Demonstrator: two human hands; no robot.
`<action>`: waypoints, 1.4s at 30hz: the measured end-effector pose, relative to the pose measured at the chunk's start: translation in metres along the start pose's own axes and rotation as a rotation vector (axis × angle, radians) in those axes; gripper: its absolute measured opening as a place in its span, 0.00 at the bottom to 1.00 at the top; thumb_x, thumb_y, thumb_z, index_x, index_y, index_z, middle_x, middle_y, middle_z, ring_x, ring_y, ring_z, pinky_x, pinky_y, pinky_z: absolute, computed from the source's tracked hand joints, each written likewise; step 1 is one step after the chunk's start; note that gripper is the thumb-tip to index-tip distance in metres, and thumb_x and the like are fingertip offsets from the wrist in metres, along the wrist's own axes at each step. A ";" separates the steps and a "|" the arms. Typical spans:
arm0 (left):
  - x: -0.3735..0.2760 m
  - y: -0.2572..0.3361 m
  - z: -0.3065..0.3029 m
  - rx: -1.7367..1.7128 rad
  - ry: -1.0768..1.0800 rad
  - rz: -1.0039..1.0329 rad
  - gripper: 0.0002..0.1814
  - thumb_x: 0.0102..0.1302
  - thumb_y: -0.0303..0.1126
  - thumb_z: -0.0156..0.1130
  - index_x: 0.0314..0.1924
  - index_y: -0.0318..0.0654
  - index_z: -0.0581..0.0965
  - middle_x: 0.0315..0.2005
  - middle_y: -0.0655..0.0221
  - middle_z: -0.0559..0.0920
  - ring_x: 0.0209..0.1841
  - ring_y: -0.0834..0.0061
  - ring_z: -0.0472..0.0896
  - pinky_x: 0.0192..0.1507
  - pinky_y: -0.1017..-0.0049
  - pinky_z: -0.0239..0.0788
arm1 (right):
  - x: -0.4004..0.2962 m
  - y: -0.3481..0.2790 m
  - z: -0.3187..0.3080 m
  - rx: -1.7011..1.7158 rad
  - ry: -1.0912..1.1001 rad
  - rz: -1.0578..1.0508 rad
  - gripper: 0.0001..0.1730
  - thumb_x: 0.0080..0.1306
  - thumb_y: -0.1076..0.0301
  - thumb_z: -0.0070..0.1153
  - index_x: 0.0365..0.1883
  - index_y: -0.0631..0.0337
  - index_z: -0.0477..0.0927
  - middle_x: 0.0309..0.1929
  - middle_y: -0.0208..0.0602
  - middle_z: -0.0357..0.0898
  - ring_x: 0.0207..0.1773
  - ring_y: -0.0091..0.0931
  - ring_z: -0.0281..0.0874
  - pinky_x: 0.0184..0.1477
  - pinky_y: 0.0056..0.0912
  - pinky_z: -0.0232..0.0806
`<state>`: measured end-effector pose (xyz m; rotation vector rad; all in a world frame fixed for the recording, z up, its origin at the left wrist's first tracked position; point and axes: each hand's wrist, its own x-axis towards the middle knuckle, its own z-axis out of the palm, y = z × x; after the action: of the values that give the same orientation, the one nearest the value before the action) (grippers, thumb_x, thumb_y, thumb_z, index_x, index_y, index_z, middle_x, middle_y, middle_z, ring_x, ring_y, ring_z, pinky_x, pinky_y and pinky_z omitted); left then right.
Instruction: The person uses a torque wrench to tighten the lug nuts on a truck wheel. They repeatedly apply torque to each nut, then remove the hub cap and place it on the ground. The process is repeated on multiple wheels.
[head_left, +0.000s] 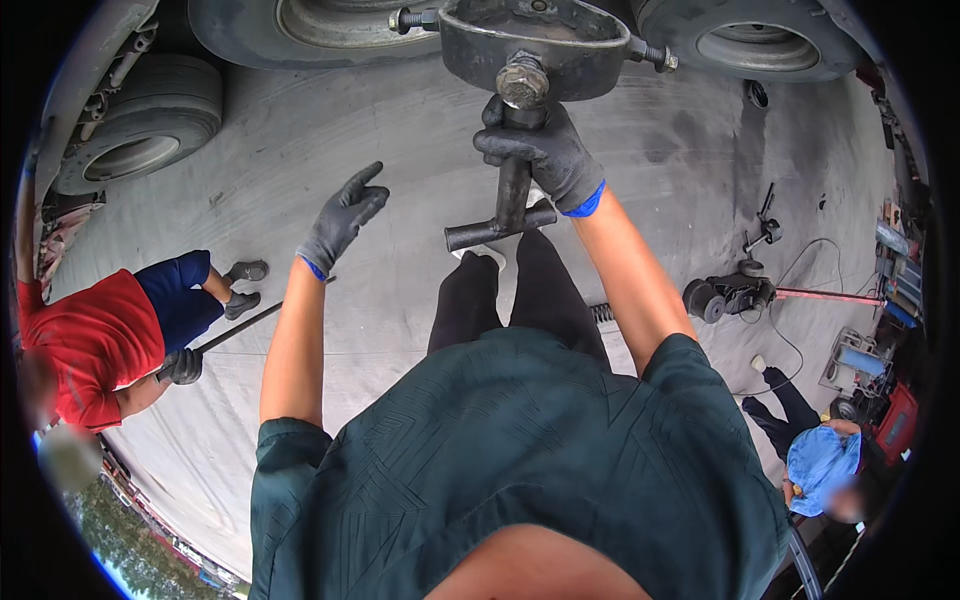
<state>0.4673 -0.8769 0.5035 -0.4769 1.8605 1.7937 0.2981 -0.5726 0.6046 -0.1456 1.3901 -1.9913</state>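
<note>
My right hand, in a dark work glove with a blue cuff, grips a dark metal T-handle tool just below a large hex bolt head. The tool's crossbar hangs below the fist. Behind the bolt head is a black, rounded steel bracket with a threaded bolt sticking out at each side. My left hand, gloved the same way, is held out to the left over the concrete floor, its fingers apart and nothing in it. Whether the tool is seated on the bolt head cannot be told.
Large truck tires stand at the upper left, top and upper right. A person in a red shirt holds a long bar at the left. At the right are a floor jack, a hose and a person in a blue shirt.
</note>
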 end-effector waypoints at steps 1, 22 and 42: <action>-0.012 -0.028 0.026 -0.032 -0.043 -0.107 0.39 0.73 0.32 0.65 0.79 0.43 0.58 0.57 0.62 0.79 0.58 0.74 0.78 0.65 0.71 0.69 | 0.002 0.004 -0.001 0.002 0.016 0.011 0.18 0.55 0.81 0.71 0.42 0.59 0.79 0.37 0.30 0.79 0.35 0.25 0.81 0.37 0.33 0.77; 0.108 -0.034 0.153 -1.131 0.506 0.302 0.25 0.70 0.21 0.64 0.65 0.32 0.70 0.57 0.57 0.80 0.56 0.70 0.81 0.60 0.71 0.74 | 0.231 0.096 -0.034 0.337 -0.218 0.346 0.18 0.57 0.75 0.67 0.43 0.55 0.74 0.32 0.31 0.76 0.28 0.28 0.77 0.37 0.39 0.76; 0.419 -0.125 -0.043 -0.778 0.863 0.745 0.10 0.69 0.23 0.65 0.46 0.34 0.73 0.54 0.48 0.82 0.43 0.64 0.86 0.45 0.65 0.83 | 0.580 0.303 -0.107 0.704 -0.428 0.411 0.07 0.65 0.72 0.63 0.38 0.55 0.76 0.30 0.24 0.72 0.32 0.23 0.75 0.40 0.37 0.74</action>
<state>0.1955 -0.8880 0.1588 -1.0624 1.8942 3.2304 -0.0449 -0.8887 0.1332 0.0359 0.3696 -1.8350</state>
